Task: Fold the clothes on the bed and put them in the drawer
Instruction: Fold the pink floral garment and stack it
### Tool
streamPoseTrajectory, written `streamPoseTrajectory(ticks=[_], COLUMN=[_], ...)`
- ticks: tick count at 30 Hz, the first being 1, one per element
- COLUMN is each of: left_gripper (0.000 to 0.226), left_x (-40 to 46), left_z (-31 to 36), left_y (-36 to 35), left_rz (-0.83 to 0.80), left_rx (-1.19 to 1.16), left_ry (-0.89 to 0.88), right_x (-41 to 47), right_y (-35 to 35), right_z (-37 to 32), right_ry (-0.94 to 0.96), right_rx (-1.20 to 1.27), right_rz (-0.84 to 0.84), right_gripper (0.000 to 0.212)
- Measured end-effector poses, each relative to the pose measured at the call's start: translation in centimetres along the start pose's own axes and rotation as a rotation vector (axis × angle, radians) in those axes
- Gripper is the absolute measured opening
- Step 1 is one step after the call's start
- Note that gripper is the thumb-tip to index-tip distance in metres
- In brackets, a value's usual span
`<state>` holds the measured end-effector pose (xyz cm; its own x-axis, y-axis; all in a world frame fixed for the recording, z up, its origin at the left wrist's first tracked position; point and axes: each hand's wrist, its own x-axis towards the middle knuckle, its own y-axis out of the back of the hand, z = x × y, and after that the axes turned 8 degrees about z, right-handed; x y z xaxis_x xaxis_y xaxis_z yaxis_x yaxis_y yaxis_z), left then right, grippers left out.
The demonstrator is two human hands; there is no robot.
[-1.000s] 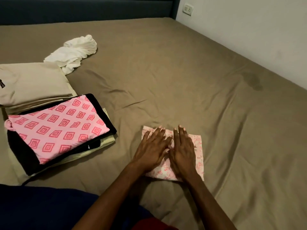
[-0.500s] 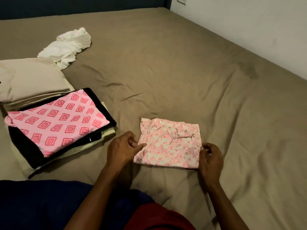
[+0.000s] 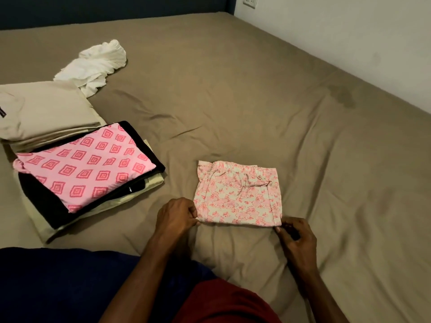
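Observation:
A folded pink floral garment (image 3: pixel 238 194) lies flat on the brown bed sheet (image 3: pixel 256 101) in front of me. My left hand (image 3: pixel 176 217) pinches its near left corner. My right hand (image 3: pixel 295 234) pinches its near right corner. To the left stands a stack of folded clothes with a pink diamond-print piece (image 3: pixel 86 164) on top of black and pale yellow ones. Behind the stack lies a folded beige garment (image 3: pixel 44 113). A crumpled white cloth (image 3: pixel 93 66) lies unfolded farther back. No drawer is in view.
A white wall (image 3: pixel 349 31) runs along the bed's right side, and a dark headboard (image 3: pixel 105 8) closes the far end. Wrinkled bare sheet spreads to the right of the floral garment. My dark blue and red clothing (image 3: pixel 70 287) fills the bottom edge.
Both hands first pressed flat on the floral garment, then moved apart to its side edges. Now they have slid down and pinch its two near corners.

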<state>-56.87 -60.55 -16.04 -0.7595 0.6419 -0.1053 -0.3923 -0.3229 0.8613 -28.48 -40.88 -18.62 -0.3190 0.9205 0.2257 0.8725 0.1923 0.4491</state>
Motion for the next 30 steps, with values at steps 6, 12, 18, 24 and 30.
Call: streamPoseTrajectory(ticks=[6, 12, 18, 24, 30], left_gripper=[0.011, 0.006, 0.014, 0.009, 0.038], left_x=[-0.6, -0.9, -0.8, -0.8, -0.7], left_z=[-0.4, -0.6, -0.8, -0.8, -1.0], left_y=[1.0, 1.3, 1.8, 1.5, 1.4], left_rz=[0.121, 0.175, 0.232, 0.148, 0.059], left_rx=[0.007, 0.086, 0.061, 0.020, -0.173], left_ry=[-0.019, -0.067, -0.085, -0.077, 0.161], right_x=[0.4, 0.4, 0.5, 0.4, 0.0], right_y=[-0.1, -0.9, -1.3, -1.3, -0.7], right_z=[1.1, 1.6, 1.7, 1.6, 1.2], right_ry=[-0.019, -0.064, -0.062, 0.016, 0.047], right_rx=[-0.003, 0.015, -0.017, -0.054, -0.078], right_rz=[0.099, 0.229, 0.312, 0.206, 0.145], right_gripper=[0.018, 0.022, 0.018, 0.030, 0.035])
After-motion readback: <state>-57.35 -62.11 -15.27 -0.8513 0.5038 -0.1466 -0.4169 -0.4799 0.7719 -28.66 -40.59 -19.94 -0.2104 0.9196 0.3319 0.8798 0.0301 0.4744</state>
